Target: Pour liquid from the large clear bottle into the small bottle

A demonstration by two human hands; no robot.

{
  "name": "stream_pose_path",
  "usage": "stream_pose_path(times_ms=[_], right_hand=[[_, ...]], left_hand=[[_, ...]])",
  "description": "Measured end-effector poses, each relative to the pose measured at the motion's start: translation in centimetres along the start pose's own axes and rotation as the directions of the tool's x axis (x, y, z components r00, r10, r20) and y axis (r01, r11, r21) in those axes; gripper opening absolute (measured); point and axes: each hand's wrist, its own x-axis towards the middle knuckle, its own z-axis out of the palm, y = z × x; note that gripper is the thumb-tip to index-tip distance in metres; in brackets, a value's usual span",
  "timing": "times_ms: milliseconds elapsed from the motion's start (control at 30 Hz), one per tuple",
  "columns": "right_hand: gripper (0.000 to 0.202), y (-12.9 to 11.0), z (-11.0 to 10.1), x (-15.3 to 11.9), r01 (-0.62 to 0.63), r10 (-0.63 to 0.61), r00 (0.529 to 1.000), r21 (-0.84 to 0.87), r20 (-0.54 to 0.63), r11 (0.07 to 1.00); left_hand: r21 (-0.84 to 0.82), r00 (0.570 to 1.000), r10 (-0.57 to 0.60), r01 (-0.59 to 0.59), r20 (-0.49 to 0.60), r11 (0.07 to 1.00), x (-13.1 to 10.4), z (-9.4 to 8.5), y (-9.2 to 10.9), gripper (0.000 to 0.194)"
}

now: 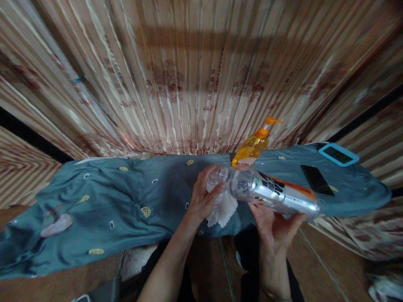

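A plastic bottle [280,191] with a silver and orange label lies almost level above the cloth, its clear end towards the left. From below, my right hand [273,228] supports it, thumb and fingers gripping its near side. My left hand [201,197] is closed at the clear plastic end, with its thumb across the front. A crumpled white tissue [224,212] hangs from under that hand's fingers. Whether the round clear piece in the left hand belongs to the same bottle, I cannot tell. Just behind stands a pump bottle [252,147] of yellow liquid with an orange pump.
A grey-green patterned cloth [126,201] covers the long narrow surface. On its right side lie a dark phone [316,180] and a blue-framed device [338,155]. A small pale object [56,225] rests at the left. Pleated curtains [195,84] rise close behind.
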Motion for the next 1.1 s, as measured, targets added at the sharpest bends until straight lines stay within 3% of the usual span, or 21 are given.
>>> stream_pose_path(times_ms=[167,333,567,700,833,933,1100], right_hand=[[0.085,-0.2,-0.7,1.0,-0.013,0.009,0.997,-0.046,-0.074,0.999],[0.074,-1.1,-1.2,2.5,-0.069,0.06,0.992,-0.076,-0.107,0.995],[0.067,-1.9,-1.4,5.0,-0.171,0.15,0.979,-0.152,-0.14,0.974],[0.06,-2.3,-1.0,5.6,-0.188,0.168,0.979,-0.181,-0.116,0.965],[0.072,-2.7,-0.9,5.0,-0.124,0.107,0.989,-0.185,-0.098,0.975],[0.081,-3.2,-0.7,4.1,-0.037,0.02,0.996,-0.192,-0.089,0.981],[0.077,-3.9,0.0,3.1,0.068,-0.068,0.998,-0.183,0.004,0.981]], left_hand=[[0.006,1.0,0.014,-0.014,0.001,1.0,-0.1,0.1,0.2,0.042],[-0.008,0.997,0.074,-0.074,-0.001,0.997,-0.1,0.7,-0.1,0.068],[0.083,0.998,0.033,-0.029,-0.046,0.996,-0.1,1.0,-2.1,0.07],[0.081,0.999,-0.034,0.037,-0.039,0.996,-0.2,1.0,-2.4,0.06],[0.075,0.998,-0.063,0.061,0.025,0.995,-0.4,1.1,-2.2,0.046],[0.09,0.998,-0.041,0.037,0.04,0.995,-0.5,1.3,-2.2,0.047],[0.085,0.995,-0.086,0.081,0.053,0.993,-0.5,1.8,-2.3,0.049]])
